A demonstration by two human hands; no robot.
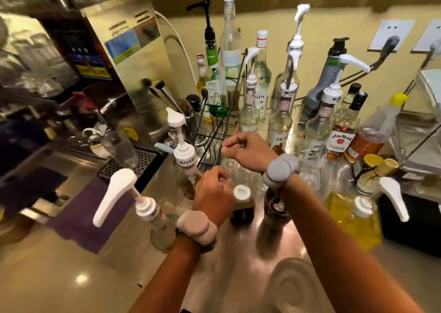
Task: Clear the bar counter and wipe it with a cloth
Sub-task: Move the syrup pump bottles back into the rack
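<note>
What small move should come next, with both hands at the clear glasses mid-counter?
Probably lift the clear glasses away to one side. Left hand and right hand are curled right at them, though a firm grip is unclear; bottles crowd the steel counter, so it needs clearing before wiping.

Warm yellowish indoor light, glare on steel counter (238, 272), wide-angle edge distortion

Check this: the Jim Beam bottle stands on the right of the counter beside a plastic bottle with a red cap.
The cap is yellow, not red; the head view shows it. The rest holds: the Jim Beam bottle stands on the right of the counter beside the plastic bottle.
</note>
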